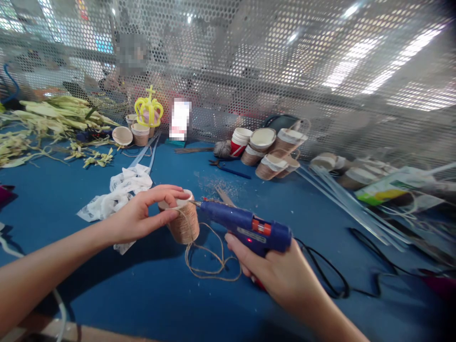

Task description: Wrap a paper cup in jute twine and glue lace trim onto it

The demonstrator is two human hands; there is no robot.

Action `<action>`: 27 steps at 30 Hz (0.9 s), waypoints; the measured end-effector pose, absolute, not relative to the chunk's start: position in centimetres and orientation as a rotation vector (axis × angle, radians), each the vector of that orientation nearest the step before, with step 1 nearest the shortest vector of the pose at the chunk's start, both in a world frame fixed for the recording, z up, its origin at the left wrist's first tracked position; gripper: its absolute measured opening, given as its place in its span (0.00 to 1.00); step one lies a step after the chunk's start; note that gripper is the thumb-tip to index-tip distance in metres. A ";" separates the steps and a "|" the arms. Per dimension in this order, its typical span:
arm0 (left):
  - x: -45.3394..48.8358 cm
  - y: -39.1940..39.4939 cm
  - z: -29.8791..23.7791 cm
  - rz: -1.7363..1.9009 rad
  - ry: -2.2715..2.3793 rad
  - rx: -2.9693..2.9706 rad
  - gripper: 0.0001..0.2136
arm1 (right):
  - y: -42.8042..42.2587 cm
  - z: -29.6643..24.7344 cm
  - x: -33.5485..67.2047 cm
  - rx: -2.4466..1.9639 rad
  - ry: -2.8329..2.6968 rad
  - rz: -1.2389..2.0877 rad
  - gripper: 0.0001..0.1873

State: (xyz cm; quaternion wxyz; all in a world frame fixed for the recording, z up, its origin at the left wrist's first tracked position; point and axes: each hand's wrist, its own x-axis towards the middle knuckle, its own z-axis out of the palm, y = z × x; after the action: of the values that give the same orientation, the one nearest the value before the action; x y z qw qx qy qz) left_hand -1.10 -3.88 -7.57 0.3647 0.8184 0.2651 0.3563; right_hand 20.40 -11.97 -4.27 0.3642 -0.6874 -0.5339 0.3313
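My left hand [149, 211] is closed on the rim of a small cup wrapped in brown twine [187, 223], thumb outside and fingers over its mouth. The cup tilts slightly on the blue table. My right hand [265, 266] grips a blue glue gun [231, 218] by its handle, and a red light glows on its side. Its nozzle points left and meets or nearly meets the cup's rim; contact is hard to tell. Loose twine [213, 273] runs from the cup and lies in loops on the table. Crumpled white lace [124, 187] lies behind my left wrist.
Scissors [224, 195] and pliers with blue handles [231, 171] lie beyond the glue gun. Several twine-wrapped cups [272, 166] stand at the back. Clear glue sticks [356, 213] and a black cord [327, 285] are at right, dried husks [53, 116] at left. A perforated metal screen [228, 71] stands behind.
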 end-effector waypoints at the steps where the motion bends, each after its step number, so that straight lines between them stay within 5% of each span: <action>1: -1.1 -3.9 -7.6 0.915 0.680 2.105 0.04 | -12.0 -4.1 20.3 -1.773 -1.369 0.857 0.09; 27: -1.1 -3.9 -7.4 0.900 0.660 2.126 0.04 | -12.0 -5.4 20.9 -1.604 -1.536 0.769 0.06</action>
State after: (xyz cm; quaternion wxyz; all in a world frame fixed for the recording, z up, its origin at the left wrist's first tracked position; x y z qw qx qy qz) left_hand -1.05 -3.94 -7.36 0.3619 0.8253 0.2564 0.3495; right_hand 20.92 -11.96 -5.37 0.3853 -0.6298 -0.6032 0.3017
